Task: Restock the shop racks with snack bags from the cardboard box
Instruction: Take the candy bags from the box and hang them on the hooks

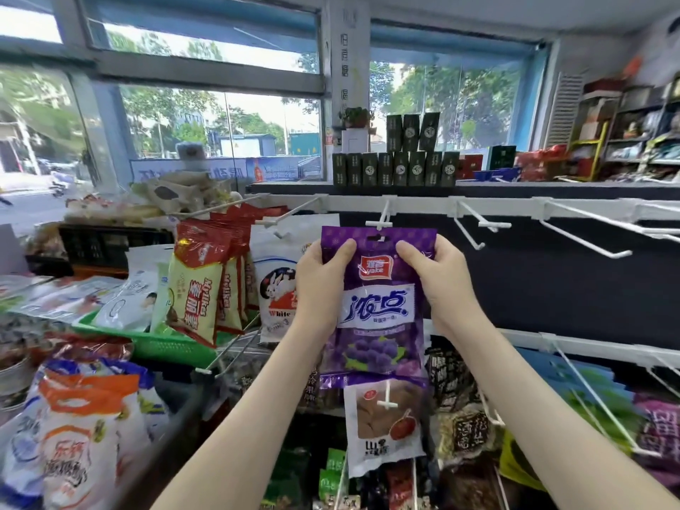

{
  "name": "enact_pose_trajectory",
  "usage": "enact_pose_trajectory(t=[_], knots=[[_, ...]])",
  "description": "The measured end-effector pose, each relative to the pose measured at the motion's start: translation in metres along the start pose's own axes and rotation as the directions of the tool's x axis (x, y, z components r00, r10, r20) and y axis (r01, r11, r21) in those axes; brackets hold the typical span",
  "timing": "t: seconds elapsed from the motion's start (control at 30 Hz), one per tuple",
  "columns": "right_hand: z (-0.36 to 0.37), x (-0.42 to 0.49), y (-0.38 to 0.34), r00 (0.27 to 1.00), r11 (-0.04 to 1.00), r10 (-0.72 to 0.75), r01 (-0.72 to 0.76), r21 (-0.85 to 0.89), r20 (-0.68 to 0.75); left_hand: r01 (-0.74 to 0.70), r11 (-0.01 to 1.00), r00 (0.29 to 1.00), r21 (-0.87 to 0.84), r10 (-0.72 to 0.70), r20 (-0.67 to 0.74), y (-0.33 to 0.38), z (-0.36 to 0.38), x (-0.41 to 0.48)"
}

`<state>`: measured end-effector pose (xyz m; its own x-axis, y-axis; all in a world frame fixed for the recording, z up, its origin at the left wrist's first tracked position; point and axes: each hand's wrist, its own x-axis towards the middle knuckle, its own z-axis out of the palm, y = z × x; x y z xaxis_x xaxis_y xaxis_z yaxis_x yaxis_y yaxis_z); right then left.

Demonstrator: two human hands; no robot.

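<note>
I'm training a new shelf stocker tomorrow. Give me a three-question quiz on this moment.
1. True or false: both the left hand and right hand grip the purple bag.
2. The white hook sits where relative to the bag's hang hole? A) just above B) far left C) below
3. What colour is the basket at left?

Key: 1 true; 2 A; 3 green.
</note>
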<state>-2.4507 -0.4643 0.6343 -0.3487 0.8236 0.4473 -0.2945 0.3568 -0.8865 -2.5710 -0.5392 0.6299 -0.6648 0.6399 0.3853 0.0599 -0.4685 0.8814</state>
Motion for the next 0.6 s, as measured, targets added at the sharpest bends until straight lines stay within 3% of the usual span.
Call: enact_pose_trajectory(t=[0.37, 0.6], knots=[[-0.001, 0.002, 0.009, 0.994, 0.988, -0.072, 0.060, -0.145, -0.078, -0.118, 0.975, 0.986, 0.190, 0.137, -0.092, -0.023, 0.007, 0.004], [-0.003, 0.016, 0.022, 0.995, 0.988, 0.003, -0.019, -0.153, -0.100, -0.151, 0.863, 0.974, 0.482, 0.212, -0.075, -0.026, 0.016, 0.009]])
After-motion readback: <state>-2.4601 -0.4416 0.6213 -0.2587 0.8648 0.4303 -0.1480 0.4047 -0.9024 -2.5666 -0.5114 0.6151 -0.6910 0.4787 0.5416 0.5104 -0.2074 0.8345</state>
